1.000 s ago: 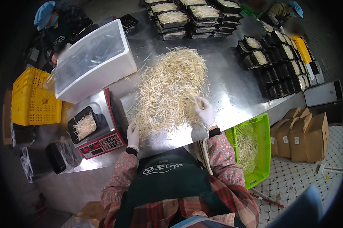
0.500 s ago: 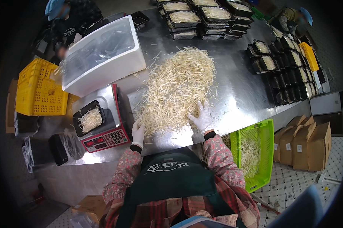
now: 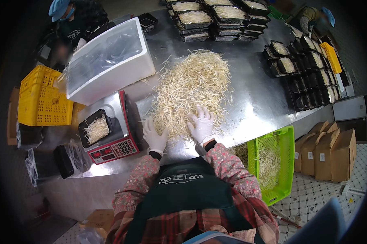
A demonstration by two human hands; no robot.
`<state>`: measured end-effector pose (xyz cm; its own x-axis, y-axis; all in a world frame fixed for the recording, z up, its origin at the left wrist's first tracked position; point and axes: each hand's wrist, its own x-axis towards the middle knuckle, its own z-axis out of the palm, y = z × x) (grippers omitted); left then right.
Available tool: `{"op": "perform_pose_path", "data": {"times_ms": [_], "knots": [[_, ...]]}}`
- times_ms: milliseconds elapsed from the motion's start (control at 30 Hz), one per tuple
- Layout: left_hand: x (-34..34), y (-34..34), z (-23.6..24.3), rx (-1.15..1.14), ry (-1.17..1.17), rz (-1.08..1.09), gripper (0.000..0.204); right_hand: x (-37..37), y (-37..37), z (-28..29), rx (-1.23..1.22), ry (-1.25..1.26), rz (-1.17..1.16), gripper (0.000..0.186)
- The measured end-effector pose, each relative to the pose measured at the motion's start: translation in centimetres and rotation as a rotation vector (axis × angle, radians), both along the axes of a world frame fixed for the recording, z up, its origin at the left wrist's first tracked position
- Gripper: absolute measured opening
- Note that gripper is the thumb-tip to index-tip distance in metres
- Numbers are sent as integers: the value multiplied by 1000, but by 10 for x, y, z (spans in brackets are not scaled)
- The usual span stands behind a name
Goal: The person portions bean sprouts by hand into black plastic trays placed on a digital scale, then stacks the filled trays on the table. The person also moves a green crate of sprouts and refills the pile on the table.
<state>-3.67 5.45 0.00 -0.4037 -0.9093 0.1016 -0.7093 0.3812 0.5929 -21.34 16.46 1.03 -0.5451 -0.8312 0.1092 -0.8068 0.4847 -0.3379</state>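
Note:
A broad heap of pale bean sprouts [image 3: 195, 81] lies on the steel table in front of me. My left hand [image 3: 155, 137], in a white glove, rests at the heap's near left edge with fingers and thumb apart. At the near right edge, my gloved right hand [image 3: 201, 126] lies palm down on the sprouts, fingers spread. Neither hand is closed round anything. Left of my left hand stands a red and silver weighing scale [image 3: 116, 148], bearing a black tray [image 3: 85, 128] with a small portion of sprouts [image 3: 97, 130] in it.
A white foam box [image 3: 114, 79] with clear plastic inside stands beyond the scale, beside a yellow crate [image 3: 43, 97]. Stacked sprout-filled trays [image 3: 195, 18] line the far side; more black trays [image 3: 305, 77] stand right. A green crate [image 3: 288, 162] sits below the table edge. Two people work farther off.
My right hand has moved left and slightly nearer along the heap's front edge. My left hand has shifted right and turned palm down, its fingers now spread.

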Motion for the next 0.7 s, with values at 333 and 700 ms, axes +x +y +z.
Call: {"op": "perform_pose_path", "data": {"times_ms": [333, 700], "knots": [[20, 10, -18, -113, -140, -462, 26, -23, 15, -17, 25, -71, 63, 25], [28, 10, -29, -73, -99, -431, 29, 15, -23, -25, 92, 42, 203, 17]]}}
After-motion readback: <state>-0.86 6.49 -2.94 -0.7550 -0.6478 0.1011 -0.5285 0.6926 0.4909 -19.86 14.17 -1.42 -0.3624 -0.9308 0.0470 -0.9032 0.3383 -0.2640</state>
